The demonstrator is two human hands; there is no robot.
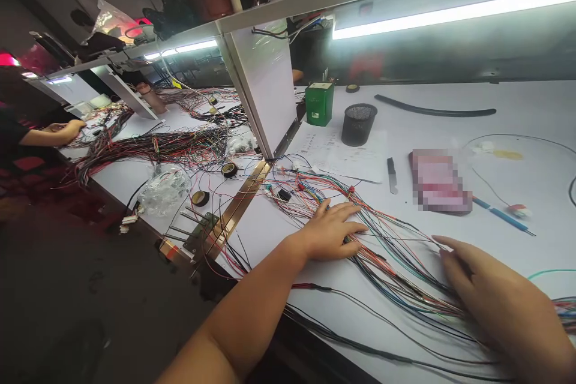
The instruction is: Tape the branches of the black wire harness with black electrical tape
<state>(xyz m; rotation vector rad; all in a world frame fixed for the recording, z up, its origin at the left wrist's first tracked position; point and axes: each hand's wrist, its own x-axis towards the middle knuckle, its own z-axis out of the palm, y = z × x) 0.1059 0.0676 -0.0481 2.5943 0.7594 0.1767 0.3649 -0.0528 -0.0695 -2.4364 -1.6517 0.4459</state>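
Left hand [335,233]: palm down, fingers spread and slightly bent, open, laid over the wire bundle [382,270]. Its bare forearm enters from the lower edge of the view and slants up and inward, the wrist almost straight.

Right hand [508,300]: back upward, entering from the lower right corner, forefinger extended and thumb beneath it. A thin dark wire [400,239] runs from near the left hand's fingers to these fingertips; whether they are closed on it cannot be told.

Wire bundle: red, blue, black, orange and green strands, lying across the white table [535,105], passing under the left hand and on beyond the right. Connectors at its far end include a black one [284,195] and a red one [351,191].

Dark cable [360,345]: along the table's near edge.

Past the hands: pixelated pink object [438,183]; blue pen-like tool [504,218], beside it; small blade-like tool [392,175]; printed sheet [373,159]; black mesh cup [357,126], upright; green box [319,105]; curved black tube [434,109].

Beyond the upright white panel [270,78]: heaped wires [157,150], a clear plastic bag [166,189], a tape roll [200,198]. At far left, a co-worker's hand [67,131] reaches over wires.
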